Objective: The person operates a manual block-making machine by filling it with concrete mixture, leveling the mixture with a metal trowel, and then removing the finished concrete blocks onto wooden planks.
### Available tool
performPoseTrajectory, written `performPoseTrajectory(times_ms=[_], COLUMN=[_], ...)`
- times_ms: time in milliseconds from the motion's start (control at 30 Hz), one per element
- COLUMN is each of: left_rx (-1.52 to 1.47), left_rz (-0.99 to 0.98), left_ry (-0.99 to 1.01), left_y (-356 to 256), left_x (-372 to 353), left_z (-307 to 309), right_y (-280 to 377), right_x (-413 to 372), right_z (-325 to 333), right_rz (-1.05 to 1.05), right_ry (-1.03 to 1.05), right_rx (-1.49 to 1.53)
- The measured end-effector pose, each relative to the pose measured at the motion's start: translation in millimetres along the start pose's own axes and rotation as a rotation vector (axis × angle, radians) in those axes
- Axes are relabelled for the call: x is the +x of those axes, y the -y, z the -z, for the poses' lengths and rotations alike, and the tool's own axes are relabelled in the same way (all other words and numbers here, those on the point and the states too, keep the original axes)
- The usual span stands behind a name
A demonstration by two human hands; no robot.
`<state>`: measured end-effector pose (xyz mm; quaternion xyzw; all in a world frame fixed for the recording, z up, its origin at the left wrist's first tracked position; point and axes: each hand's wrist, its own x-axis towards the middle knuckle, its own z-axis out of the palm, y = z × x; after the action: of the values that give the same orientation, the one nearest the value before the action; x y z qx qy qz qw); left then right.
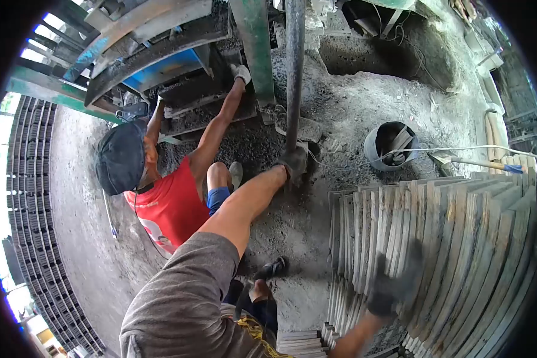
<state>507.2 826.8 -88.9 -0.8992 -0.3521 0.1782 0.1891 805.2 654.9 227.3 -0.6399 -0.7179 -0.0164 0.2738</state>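
My left hand point(292, 164), in a dark glove, is closed around the lower end of a grey metal pipe point(295, 65) that rises to the top of the view. My right hand point(394, 283), also in a dark glove and smeared by motion, has its fingers spread. It overlaps the upright row of wooden boards point(441, 227) at the right. To the left, a co-worker in a red shirt point(164, 212) and dark cap bends at the machine point(185, 65). One white-gloved hand of the co-worker point(241, 74) rests at the machine's frame.
A bucket point(373, 146) with pieces inside stands beyond the boards, near a shovel point(483, 163). A thin cable point(453, 149) crosses there. A pit point(370, 56) opens in the floor at the back. Stacked dark blocks point(36, 197) line the far left. A green post point(253, 53) stands beside the pipe.
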Motion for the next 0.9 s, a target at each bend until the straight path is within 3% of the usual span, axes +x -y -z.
performPoseTrajectory(times_ms=[100, 167, 233, 267, 300, 333, 367, 400, 433, 467, 533, 633, 667, 767, 800, 833, 867, 900], left_rx=[0.254, 0.250, 0.240, 0.201, 0.159, 0.075, 0.067, 0.058, 0.106, 0.045, -0.006, -0.281, -0.279, -1.026, -1.450, -1.748, -2.249, -2.463], left_rz=[-0.041, -0.060, -0.082, -0.112, -0.140, -0.007, 0.028, 0.063, -0.008, -0.076, -0.144, 0.092, 0.094, -0.452, -0.417, -0.418, -0.538, -0.595], left_ry=[0.067, 0.081, 0.099, 0.078, 0.061, 0.007, -0.012, -0.031, -0.009, 0.035, 0.071, 0.308, 0.292, 0.445, 0.296, 0.264, 0.045, -0.047], left_y=[17.7, 27.9, 21.8, 18.3, 10.8, -32.7, -43.9, -54.5, -48.2, -89.6, -118.8, -111.9, -102.9, -74.1, -85.0, -61.9, -81.5, -75.4], left_x=[6.0, 2.3, -5.5, -7.4, -12.3, -6.3, -11.5, -17.0, -36.6, -27.4, -16.7, -53.5, -53.8, -40.9, -43.9, -71.4, -64.9, -64.9], left_z=[-23.2, 2.4, 20.5, 26.1, 32.3, -8.0, 6.3, 21.7, 91.8, 82.4, 87.8, 181.7, 210.0, 299.1, 343.2, 428.7, 472.9, 516.7], right_y=[-5.8, -2.8, -16.0, -18.5, -19.1, -16.5, 20.5, 14.5, -2.1, -20.0, -60.1, -103.1, -105.7, -68.1, -45.4, 0.3, 24.8, 13.7], right_x=[31.5, 36.0, 44.4, 50.0, 56.2, 62.0, 81.7, 81.4, 78.9, 79.1, 78.8, 63.3, 55.8, 47.1, 50.0, 43.3, 34.4, 18.5], right_z=[121.8, 185.0, 256.1, 279.2, 301.0, 318.4, 307.4, 317.6, 328.8, 338.0, 347.9, 355.1, 357.1, 352.7, 345.8, 332.6, 329.4, 333.0], right_rz=[0.315, 0.197, 0.289, 0.289, 0.173, 0.058, -0.388, -0.385, -0.239, -0.087, -0.035, 0.111, 0.162, -0.019, -0.079, -0.213, -0.349, -0.139], right_ry=[-0.144, -0.694, -0.757, -0.765, -0.596, -0.424, -0.192, -0.203, -0.087, 0.027, -0.020, -0.103, -0.142, -0.017, 0.017, 0.053, 0.086, 0.096], right_rx=[-0.593, -1.003, -1.299, -1.297, -1.370, -1.432, -1.175, -1.164, -1.134, -1.100, -1.087, -1.077, -1.077, -1.096, -1.094, -1.038, -0.980, -1.062])
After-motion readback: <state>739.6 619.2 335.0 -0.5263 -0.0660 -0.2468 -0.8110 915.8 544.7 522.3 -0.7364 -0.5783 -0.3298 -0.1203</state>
